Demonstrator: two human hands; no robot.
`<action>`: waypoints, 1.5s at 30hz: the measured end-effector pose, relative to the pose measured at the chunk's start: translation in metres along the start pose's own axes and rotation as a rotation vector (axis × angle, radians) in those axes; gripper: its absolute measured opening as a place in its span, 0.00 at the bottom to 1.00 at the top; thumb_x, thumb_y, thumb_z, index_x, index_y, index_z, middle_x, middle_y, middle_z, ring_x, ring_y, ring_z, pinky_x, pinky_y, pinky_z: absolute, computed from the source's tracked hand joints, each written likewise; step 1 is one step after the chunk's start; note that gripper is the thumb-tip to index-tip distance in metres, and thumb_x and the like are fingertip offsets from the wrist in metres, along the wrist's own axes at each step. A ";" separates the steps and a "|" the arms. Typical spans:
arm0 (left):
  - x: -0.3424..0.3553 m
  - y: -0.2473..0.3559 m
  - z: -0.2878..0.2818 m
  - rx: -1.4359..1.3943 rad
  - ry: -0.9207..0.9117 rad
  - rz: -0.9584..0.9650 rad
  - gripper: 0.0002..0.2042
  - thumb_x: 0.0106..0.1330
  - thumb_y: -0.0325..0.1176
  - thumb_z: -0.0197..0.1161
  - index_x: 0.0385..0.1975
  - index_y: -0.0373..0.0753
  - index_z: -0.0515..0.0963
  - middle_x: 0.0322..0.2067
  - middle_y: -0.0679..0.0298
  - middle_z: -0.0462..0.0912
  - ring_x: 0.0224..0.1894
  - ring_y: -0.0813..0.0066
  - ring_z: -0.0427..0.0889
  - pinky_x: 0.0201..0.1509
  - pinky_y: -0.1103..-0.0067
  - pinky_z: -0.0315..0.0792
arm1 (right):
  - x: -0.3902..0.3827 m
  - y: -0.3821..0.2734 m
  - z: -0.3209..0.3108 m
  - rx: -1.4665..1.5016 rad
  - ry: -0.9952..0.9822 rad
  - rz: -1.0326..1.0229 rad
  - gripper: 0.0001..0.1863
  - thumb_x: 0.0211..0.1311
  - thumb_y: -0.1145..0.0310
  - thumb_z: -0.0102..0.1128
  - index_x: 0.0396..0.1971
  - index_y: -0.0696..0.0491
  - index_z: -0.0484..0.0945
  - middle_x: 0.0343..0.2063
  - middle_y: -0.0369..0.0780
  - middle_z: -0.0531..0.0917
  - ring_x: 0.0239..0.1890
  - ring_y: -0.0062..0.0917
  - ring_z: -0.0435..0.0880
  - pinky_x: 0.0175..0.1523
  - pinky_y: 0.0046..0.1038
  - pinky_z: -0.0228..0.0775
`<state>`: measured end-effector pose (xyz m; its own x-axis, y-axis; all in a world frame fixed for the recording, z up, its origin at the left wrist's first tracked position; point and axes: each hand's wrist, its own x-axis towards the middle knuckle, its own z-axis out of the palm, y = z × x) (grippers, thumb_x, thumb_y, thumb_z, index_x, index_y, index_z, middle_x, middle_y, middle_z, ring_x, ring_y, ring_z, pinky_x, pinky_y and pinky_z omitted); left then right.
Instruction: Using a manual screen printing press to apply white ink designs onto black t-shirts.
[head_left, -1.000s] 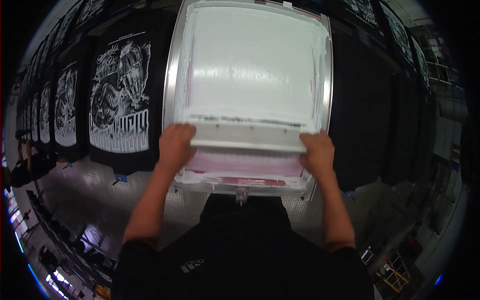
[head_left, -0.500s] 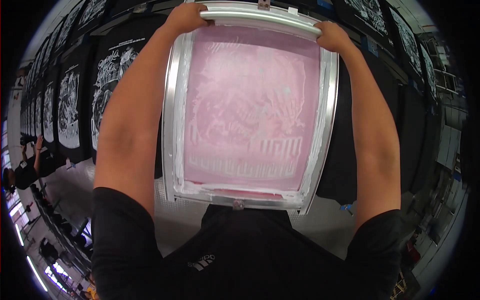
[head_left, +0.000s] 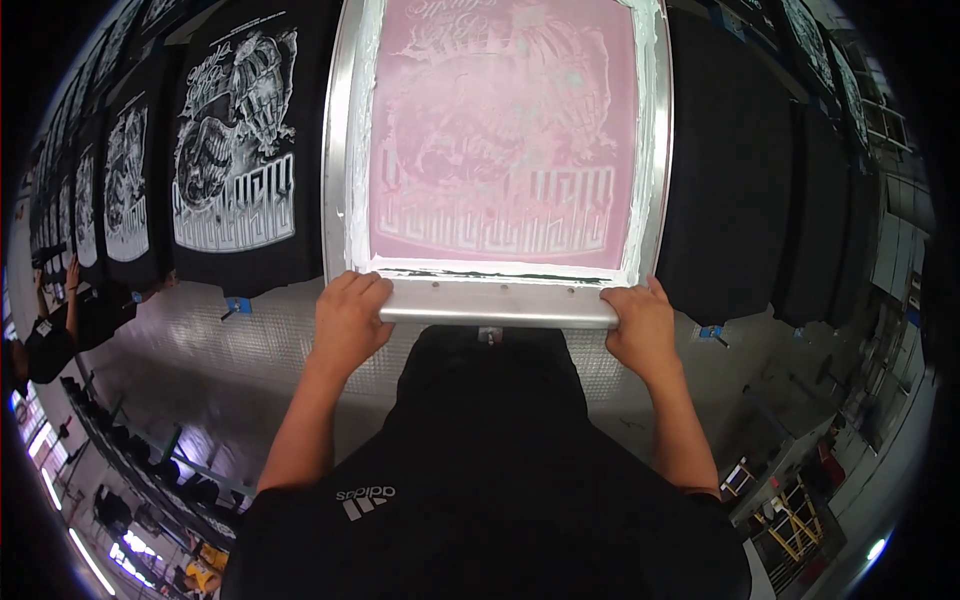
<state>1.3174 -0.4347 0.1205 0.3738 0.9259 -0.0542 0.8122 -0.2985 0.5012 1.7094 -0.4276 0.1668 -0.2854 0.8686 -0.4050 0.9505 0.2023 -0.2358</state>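
Note:
A screen-printing squeegee (head_left: 500, 310) with a long metal handle lies across the near end of a screen. My left hand (head_left: 352, 315) is closed round its left end. At its right end my right hand (head_left: 642, 328) grips the same handle. The screen's metal frame (head_left: 655, 130) stretches away from my body. Its pink mesh (head_left: 500, 150) carries a pale mirrored design, and white ink lines the inner edges. A thin dark, uneven strip shows in the white ink just beyond the squeegee. The blade's lower edge is hidden beneath the handle.
Black shirts with white prints, the nearest one (head_left: 240, 140) among several, hang over boards to the left. To the right is a plain black shirt (head_left: 725, 170). Another person (head_left: 50, 340) works at the far left. A textured metal floor (head_left: 270, 345) lies below.
Both hands have drawn the squeegee from the screen's far end to its near end, toward my body. The printed design shows more distinctly through the mesh.

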 end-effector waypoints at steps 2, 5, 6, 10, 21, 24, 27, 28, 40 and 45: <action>-0.004 -0.003 0.003 -0.012 -0.056 -0.038 0.21 0.35 0.25 0.70 0.35 0.39 0.77 0.35 0.60 0.81 0.38 0.58 0.78 0.42 0.68 0.74 | 0.001 0.001 -0.001 0.014 -0.002 0.003 0.23 0.34 0.80 0.61 0.38 0.53 0.81 0.32 0.42 0.84 0.41 0.38 0.82 0.67 0.48 0.60; -0.038 -0.002 0.021 0.062 0.103 0.026 0.22 0.33 0.24 0.69 0.35 0.40 0.78 0.37 0.58 0.82 0.40 0.57 0.79 0.42 0.67 0.74 | -0.017 -0.002 0.015 0.007 0.038 -0.035 0.27 0.32 0.79 0.63 0.42 0.52 0.80 0.39 0.41 0.84 0.45 0.37 0.81 0.67 0.48 0.61; -0.047 -0.001 0.037 0.073 0.208 0.049 0.23 0.32 0.23 0.68 0.36 0.40 0.78 0.38 0.57 0.82 0.41 0.57 0.80 0.43 0.67 0.75 | -0.029 -0.001 0.038 -0.011 0.144 -0.062 0.28 0.29 0.79 0.64 0.41 0.52 0.80 0.42 0.41 0.84 0.47 0.36 0.81 0.66 0.48 0.62; 0.026 -0.024 0.029 0.118 0.147 -0.026 0.22 0.32 0.22 0.67 0.34 0.41 0.78 0.36 0.61 0.83 0.39 0.60 0.81 0.44 0.69 0.77 | 0.030 0.016 0.017 -0.071 0.243 -0.067 0.26 0.31 0.77 0.66 0.40 0.52 0.79 0.38 0.40 0.84 0.44 0.36 0.81 0.66 0.47 0.62; 0.375 -0.132 -0.062 0.278 0.233 -0.047 0.18 0.49 0.41 0.72 0.42 0.49 0.83 0.32 0.53 0.84 0.36 0.51 0.84 0.42 0.63 0.77 | 0.344 0.092 -0.146 -0.271 0.309 0.002 0.21 0.44 0.70 0.58 0.43 0.45 0.82 0.36 0.44 0.85 0.43 0.42 0.83 0.47 0.42 0.76; 0.427 -0.148 -0.089 0.268 0.184 -0.016 0.19 0.50 0.45 0.72 0.43 0.50 0.83 0.33 0.53 0.84 0.38 0.51 0.83 0.43 0.63 0.76 | 0.405 0.110 -0.183 -0.319 0.267 -0.050 0.24 0.43 0.70 0.57 0.47 0.45 0.83 0.38 0.46 0.85 0.44 0.42 0.84 0.50 0.38 0.76; 0.440 -0.138 -0.113 0.257 0.129 -0.044 0.20 0.47 0.48 0.73 0.38 0.45 0.83 0.34 0.53 0.84 0.40 0.50 0.83 0.45 0.62 0.76 | 0.429 0.121 -0.210 -0.245 0.252 -0.144 0.25 0.39 0.70 0.59 0.44 0.50 0.84 0.38 0.49 0.85 0.43 0.45 0.84 0.50 0.37 0.76; 0.438 -0.136 -0.120 0.264 0.173 -0.044 0.20 0.44 0.49 0.74 0.31 0.41 0.84 0.32 0.52 0.85 0.39 0.50 0.83 0.45 0.61 0.76 | 0.430 0.118 -0.222 -0.206 0.251 -0.167 0.23 0.38 0.70 0.60 0.41 0.53 0.84 0.35 0.50 0.85 0.40 0.43 0.84 0.49 0.36 0.76; 0.034 0.029 0.042 -0.726 -1.112 -0.398 0.20 0.70 0.51 0.56 0.38 0.37 0.82 0.32 0.58 0.84 0.34 0.68 0.82 0.40 0.72 0.75 | 0.478 0.113 -0.246 -0.104 0.046 -0.171 0.25 0.33 0.71 0.65 0.40 0.59 0.82 0.31 0.47 0.86 0.33 0.35 0.84 0.42 0.31 0.75; -0.048 0.071 0.135 -1.323 -0.595 -0.719 0.18 0.69 0.47 0.62 0.32 0.35 0.81 0.22 0.68 0.77 0.27 0.82 0.74 0.32 0.79 0.69 | 0.491 0.059 -0.230 -0.106 0.071 -0.328 0.27 0.38 0.71 0.61 0.47 0.56 0.81 0.37 0.49 0.85 0.41 0.39 0.84 0.50 0.32 0.74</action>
<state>1.4177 -0.5316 0.0425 0.4740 0.4689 -0.7452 0.0703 0.8235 0.5629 1.6533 0.1147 0.1575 -0.5722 0.7781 -0.2593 0.8180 0.5188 -0.2483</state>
